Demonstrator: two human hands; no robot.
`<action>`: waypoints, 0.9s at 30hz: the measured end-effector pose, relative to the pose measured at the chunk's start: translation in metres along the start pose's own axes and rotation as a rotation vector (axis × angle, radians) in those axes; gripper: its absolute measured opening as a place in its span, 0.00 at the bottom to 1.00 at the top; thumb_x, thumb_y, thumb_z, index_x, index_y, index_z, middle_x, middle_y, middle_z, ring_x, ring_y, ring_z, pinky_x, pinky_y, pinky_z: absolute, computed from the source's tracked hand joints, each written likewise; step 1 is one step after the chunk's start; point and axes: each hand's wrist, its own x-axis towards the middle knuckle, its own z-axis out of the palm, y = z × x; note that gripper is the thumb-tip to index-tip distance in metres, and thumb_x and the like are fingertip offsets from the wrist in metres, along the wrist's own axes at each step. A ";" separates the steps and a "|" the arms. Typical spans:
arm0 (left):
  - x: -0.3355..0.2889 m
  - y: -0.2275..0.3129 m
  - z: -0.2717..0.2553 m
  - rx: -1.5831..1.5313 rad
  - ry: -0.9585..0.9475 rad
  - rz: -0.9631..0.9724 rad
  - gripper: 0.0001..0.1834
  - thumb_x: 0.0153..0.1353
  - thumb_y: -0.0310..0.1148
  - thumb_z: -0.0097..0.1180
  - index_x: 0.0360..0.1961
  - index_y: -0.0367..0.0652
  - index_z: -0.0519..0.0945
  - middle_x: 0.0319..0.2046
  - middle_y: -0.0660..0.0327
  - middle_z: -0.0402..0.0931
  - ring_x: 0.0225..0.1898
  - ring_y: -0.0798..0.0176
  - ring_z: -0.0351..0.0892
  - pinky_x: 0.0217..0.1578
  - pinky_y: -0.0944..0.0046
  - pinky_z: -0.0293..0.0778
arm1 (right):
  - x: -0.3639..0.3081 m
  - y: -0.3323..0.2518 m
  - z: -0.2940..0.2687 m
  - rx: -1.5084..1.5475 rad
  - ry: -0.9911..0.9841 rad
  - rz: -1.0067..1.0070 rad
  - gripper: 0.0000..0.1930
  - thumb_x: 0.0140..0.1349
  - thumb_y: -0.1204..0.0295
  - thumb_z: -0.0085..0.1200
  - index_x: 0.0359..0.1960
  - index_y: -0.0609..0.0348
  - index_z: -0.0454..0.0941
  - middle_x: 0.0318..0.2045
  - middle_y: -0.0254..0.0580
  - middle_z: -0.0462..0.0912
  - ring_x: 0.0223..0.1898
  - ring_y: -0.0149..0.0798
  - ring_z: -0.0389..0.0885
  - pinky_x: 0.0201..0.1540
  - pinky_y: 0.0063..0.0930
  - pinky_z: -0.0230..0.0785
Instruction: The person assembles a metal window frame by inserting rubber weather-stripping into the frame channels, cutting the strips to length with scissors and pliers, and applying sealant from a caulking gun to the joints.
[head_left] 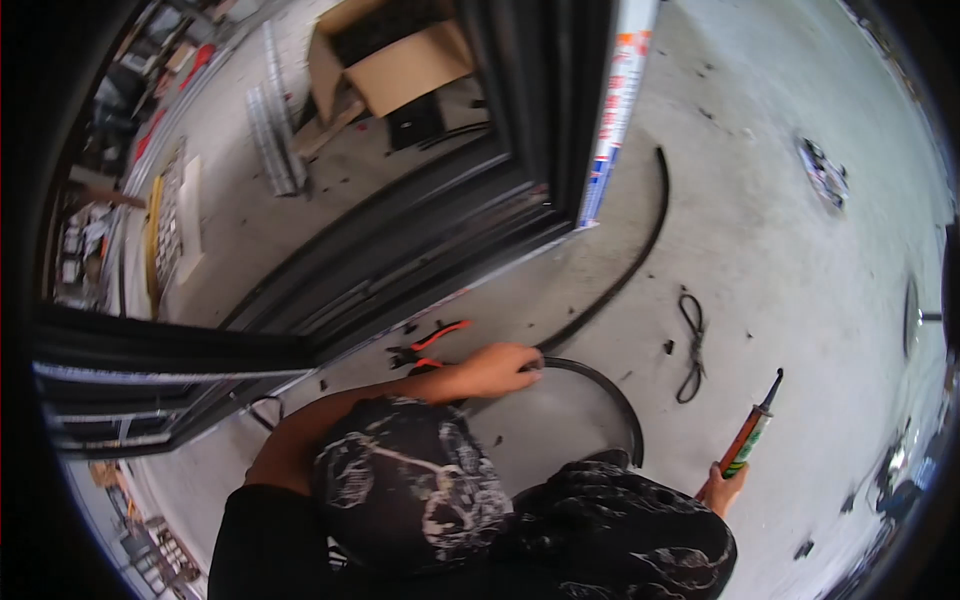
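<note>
My left hand [500,370] is closed round a black rubber strip [612,392] just above the floor. One part of the strip bends down toward my knees, while another black length [640,262] curves away to the far right; whether they are one piece is hidden by my fingers. Pliers with orange handles [436,337] lie left of that hand, partly covered by it. On the right, beyond my knee, my right hand [724,490] grips the lower end of a sealant tube [748,440], its dark bent nozzle pointing up and away.
A large black metal frame [400,290] stands close by, left and ahead. Through it show an open cardboard box [410,75] and metal profiles [272,140]. A tied black cord loop [692,348] and a crumpled wrapper [824,172] lie on the floor at right.
</note>
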 end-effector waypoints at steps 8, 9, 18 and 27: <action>0.014 0.020 0.015 -0.604 -0.108 0.068 0.28 0.59 0.44 0.66 0.54 0.40 0.73 0.40 0.61 0.77 0.46 0.62 0.75 0.48 0.60 0.73 | -0.044 -0.290 -0.026 -0.107 -0.630 -0.655 0.28 0.45 0.76 0.64 0.51 0.62 0.71 0.34 0.47 0.77 0.35 0.45 0.75 0.41 0.33 0.71; 0.011 0.027 0.010 -0.744 -0.131 0.092 0.30 0.59 0.42 0.67 0.57 0.40 0.71 0.42 0.63 0.76 0.50 0.63 0.73 0.50 0.60 0.72 | -0.048 -0.315 -0.016 -0.154 -0.653 -0.792 0.29 0.44 0.75 0.65 0.52 0.62 0.71 0.36 0.51 0.78 0.37 0.49 0.77 0.43 0.36 0.71; -0.103 0.009 -0.054 -1.246 -0.072 -0.061 0.41 0.65 0.47 0.59 0.71 0.45 0.53 0.68 0.56 0.58 0.69 0.59 0.58 0.67 0.54 0.59 | -0.180 -0.505 0.109 -0.416 -1.147 -1.346 0.28 0.47 0.64 0.66 0.48 0.64 0.72 0.39 0.59 0.80 0.44 0.60 0.78 0.47 0.48 0.71; -0.154 -0.057 -0.011 -2.128 0.550 -0.214 0.42 0.65 0.62 0.48 0.69 0.42 0.60 0.66 0.53 0.64 0.67 0.52 0.62 0.67 0.51 0.56 | -0.254 -0.505 0.218 -0.625 -1.357 -1.318 0.25 0.45 0.63 0.66 0.41 0.65 0.72 0.37 0.57 0.80 0.42 0.59 0.79 0.46 0.46 0.72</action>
